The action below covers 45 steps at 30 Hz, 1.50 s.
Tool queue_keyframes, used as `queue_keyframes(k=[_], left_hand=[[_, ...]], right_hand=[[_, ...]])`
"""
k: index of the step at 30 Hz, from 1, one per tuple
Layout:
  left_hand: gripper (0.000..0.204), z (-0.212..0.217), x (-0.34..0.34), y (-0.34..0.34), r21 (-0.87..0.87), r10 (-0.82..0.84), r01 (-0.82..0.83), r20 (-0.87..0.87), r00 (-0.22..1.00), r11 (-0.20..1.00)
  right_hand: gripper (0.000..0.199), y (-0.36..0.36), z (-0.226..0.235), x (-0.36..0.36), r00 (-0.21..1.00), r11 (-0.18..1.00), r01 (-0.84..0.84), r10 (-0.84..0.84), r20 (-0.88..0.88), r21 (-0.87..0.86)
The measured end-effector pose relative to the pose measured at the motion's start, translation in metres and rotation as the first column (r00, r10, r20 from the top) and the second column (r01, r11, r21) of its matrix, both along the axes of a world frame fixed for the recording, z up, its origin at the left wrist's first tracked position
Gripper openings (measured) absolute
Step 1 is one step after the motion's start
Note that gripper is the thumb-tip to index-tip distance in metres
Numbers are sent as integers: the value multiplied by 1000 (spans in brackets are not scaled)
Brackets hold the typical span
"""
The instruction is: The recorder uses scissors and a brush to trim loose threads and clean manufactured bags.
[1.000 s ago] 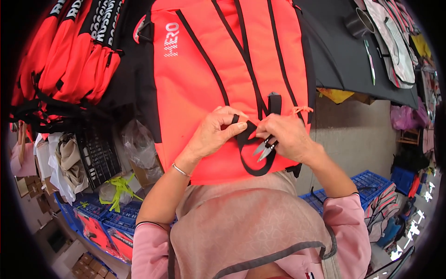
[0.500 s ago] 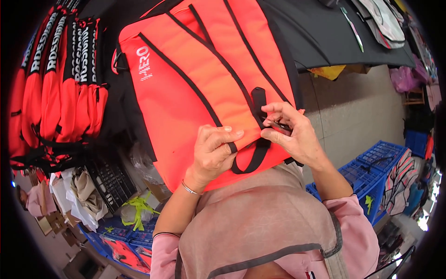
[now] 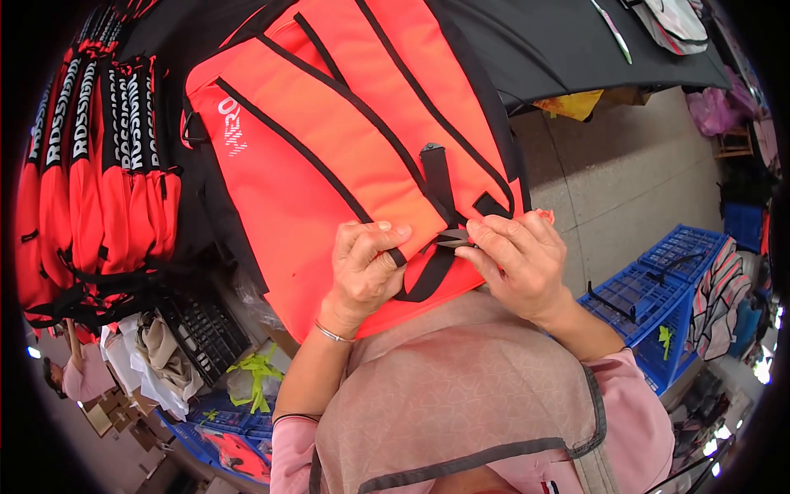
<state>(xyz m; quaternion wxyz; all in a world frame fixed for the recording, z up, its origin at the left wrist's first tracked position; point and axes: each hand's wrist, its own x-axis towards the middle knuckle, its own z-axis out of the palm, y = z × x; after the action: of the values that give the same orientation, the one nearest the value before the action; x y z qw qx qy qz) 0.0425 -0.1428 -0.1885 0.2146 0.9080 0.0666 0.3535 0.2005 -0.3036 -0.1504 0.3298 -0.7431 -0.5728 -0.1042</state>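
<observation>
A bright red-orange backpack [image 3: 271, 198] with black trim lies in front of me, its shoulder straps facing up. Near its lower edge my left hand [image 3: 362, 263] pinches the end of an orange shoulder strap [image 3: 370, 169], thumb on top. My right hand [image 3: 522, 259] is closed around small thread snips [image 3: 451, 239], whose metal blades point left at the strap end; their grip is hidden in the fingers. A loop of black webbing [image 3: 428, 276] hangs between the hands, and another black strap piece [image 3: 436, 173] stands just above them.
Several matching red bags [image 3: 103, 198] hang in a row at the left. A black-covered table [image 3: 543, 49] at the far side bears a pen-like white tool [image 3: 613, 31] and a grey bag [image 3: 671, 25]. Blue crates [image 3: 634, 296] stand at right; a black crate [image 3: 202, 333] at lower left.
The backpack has shifted slightly left in view. My right hand has turned, and the blades now show beside the strap end. The left hand keeps its pinch.
</observation>
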Motion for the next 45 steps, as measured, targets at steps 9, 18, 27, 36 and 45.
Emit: queue_keyframes(k=[9,18,27,36,45], left_hand=[[27,-3,0,-1,-13,14,-14,11,1000,1000],[25,-4,0,-2,-19,17,-17,19,1000,1000],[23,5,2,-3,-188,33,-45,-62,998,981],[25,11,0,4,-698,-27,-111,-183,983,707],[21,8,0,9,-866,-113,-86,-161,980,492]], right_hand=[[34,4,-5,1,998,999,-38,36,52,33],[34,7,-3,1,997,999,-49,48,60,18],[28,12,-9,10,978,994,-104,109,-179,38],[21,27,-8,13,488,986,-156,22,-873,-62],[20,44,5,37,-237,977,-210,-31,-971,20]])
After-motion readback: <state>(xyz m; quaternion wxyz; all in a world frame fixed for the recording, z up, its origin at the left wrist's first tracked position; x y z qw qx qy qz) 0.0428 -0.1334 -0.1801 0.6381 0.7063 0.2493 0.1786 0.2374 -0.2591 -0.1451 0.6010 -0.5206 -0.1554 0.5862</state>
